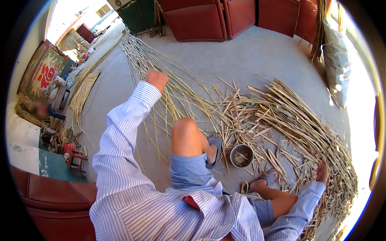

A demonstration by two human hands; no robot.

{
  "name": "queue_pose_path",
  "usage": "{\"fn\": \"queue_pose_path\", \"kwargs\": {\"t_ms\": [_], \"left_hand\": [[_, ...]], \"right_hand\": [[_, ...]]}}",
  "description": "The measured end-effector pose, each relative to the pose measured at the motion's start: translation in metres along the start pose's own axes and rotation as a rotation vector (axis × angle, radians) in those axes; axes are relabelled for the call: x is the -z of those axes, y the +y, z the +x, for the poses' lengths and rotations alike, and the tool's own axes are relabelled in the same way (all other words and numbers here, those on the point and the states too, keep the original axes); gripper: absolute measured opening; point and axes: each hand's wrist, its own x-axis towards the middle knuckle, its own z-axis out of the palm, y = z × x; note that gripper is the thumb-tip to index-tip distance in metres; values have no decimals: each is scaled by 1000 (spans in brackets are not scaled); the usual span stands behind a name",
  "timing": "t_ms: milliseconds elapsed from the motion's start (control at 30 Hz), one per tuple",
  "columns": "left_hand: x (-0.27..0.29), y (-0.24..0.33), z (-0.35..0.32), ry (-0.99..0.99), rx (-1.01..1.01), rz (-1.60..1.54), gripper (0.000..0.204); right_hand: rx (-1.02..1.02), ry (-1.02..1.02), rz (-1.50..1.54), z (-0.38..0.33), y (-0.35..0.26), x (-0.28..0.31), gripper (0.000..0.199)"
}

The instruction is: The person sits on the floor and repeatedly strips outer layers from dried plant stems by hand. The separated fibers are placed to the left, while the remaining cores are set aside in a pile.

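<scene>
While a bent knee (185, 134) juts up in the foreground, here's the right hand (322, 172) over the dry stalks (299, 114) on the floor (225, 60); how far its fingers are open, or whether they've got anything, I can't tell. To its left sits the round bowl (241, 146), broken stalk pieces (238, 120) scattered beside it! Farther out, it's the left hand (157, 80) over long thin strips (181, 86), fingers folded into a fist, any contents hidden. And those strips fan away across the floor, red padded furniture (197, 20) at the back.
</scene>
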Motion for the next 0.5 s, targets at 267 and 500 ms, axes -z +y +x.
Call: {"fn": "queue_pose_path", "kwargs": {"t_ms": [267,500], "left_hand": [[12,197,-43,400,-247,-820,16],[29,332,11,-60,-593,-875,16]], "right_hand": [[62,-110,-181,-5,-15,-32,52],[97,162,-198,101,67,66,22]]}}
